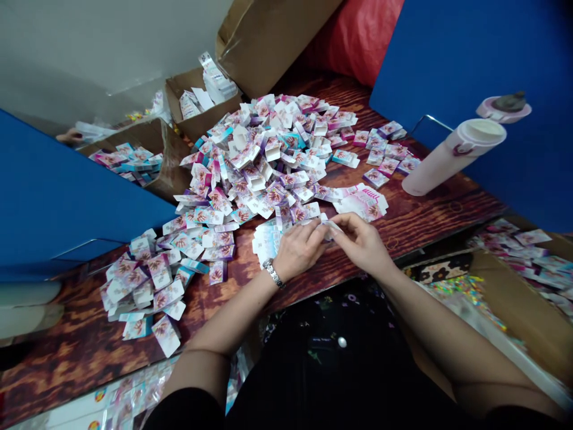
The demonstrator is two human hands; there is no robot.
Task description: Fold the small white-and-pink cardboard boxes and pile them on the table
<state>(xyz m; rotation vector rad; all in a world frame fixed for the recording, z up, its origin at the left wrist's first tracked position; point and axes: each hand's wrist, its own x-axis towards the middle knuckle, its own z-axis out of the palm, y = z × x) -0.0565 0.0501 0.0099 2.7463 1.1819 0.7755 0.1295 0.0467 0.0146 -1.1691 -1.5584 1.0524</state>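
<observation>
My left hand (298, 248) and my right hand (360, 242) meet over the near edge of the wooden table (425, 221), fingers pinched together on one small printed box (326, 226) held between them. A watch is on my left wrist. Just left of my hands lies a short stack of flat white cards (265, 240). A big heap of small pink, white and teal boxes (264, 161) spreads behind my hands. A smaller heap (152, 283) lies at the left.
A pale pink bottle (452, 155) with its lid flipped up stands at the right. Open cardboard cartons (147, 143) holding more boxes sit at the back left. Blue panels rise on both sides. Another carton (519, 298) is low at my right.
</observation>
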